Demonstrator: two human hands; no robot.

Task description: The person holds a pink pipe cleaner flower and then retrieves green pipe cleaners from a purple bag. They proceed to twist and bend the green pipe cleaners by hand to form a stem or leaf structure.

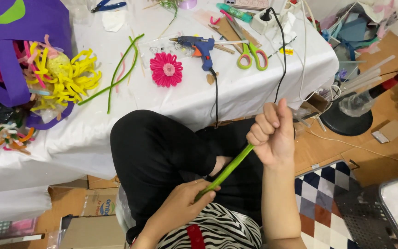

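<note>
while both hands (272,133) grip, green stem (229,169) spans between.

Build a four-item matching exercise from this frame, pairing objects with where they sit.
Things:
1. green stem
2. glue gun
3. pink flower
4. yellow fuzzy bloom

Places:
A. spilling from the purple bag
B. held between the left hand and right hand
C. flat on the white tablecloth, left of the glue gun
D. on the table beside the green-handled scissors

Pairs: 1-B, 2-D, 3-C, 4-A
</note>
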